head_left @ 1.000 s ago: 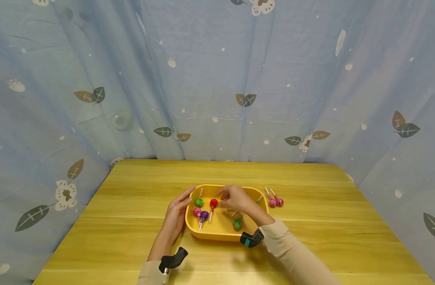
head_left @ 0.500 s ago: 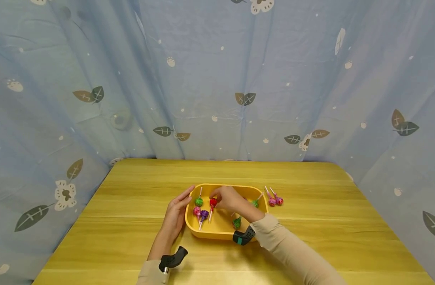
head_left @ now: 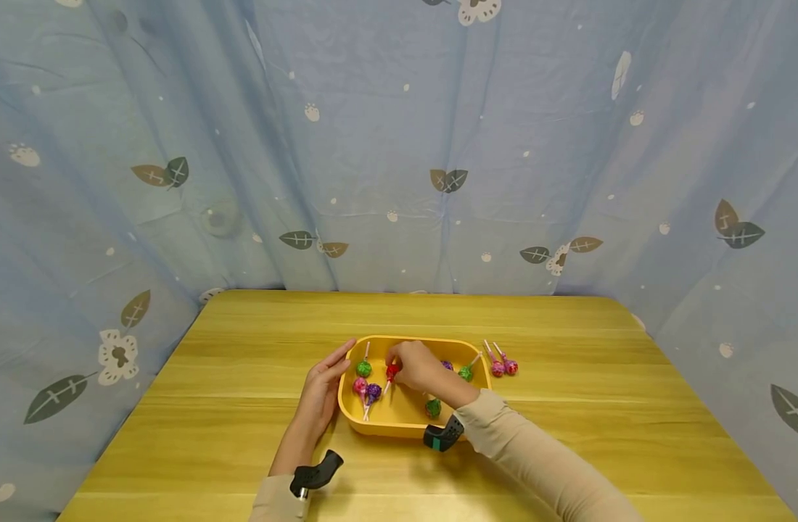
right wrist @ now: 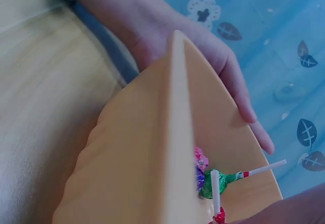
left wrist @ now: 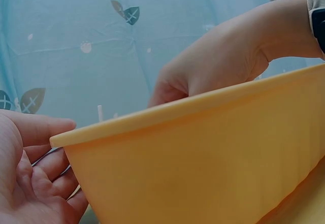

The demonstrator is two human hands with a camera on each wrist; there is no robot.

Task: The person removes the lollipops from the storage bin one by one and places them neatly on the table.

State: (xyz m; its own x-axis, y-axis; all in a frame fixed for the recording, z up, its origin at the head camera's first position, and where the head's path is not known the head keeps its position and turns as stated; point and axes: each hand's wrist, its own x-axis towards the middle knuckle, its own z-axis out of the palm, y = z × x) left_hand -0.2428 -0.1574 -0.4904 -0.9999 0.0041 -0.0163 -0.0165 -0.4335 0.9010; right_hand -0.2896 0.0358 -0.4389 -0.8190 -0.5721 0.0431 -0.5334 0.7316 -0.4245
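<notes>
My right hand [head_left: 420,368] reaches down into the yellow plastic basket [head_left: 399,429] and pinches a red-wrapped lollipop [head_left: 392,372] by its candy end. That lollipop's white stick [right wrist: 216,191] juts up in the right wrist view. With fingers extended, my left hand [head_left: 322,395] rests against the basket's left end, touching the rim in the left wrist view. Left of the red one lie a green lollipop [head_left: 363,369], a pink lollipop [head_left: 360,386] and a purple lollipop [head_left: 373,392]. My right fingertips are hidden behind the basket wall in the left wrist view.
On the basket's right side are a green lollipop [head_left: 466,373], a darker green lollipop [head_left: 433,407] and a partly hidden purple one [head_left: 447,365]. Two pink-red lollipops [head_left: 503,367] lie outside on the wooden table [head_left: 588,406]. A blue curtain [head_left: 386,145] hangs behind.
My right hand has moved left onto the red lollipop and taken hold of it; its stick has shifted slightly. The right side of the basket shows more. My left hand stays at the rim.
</notes>
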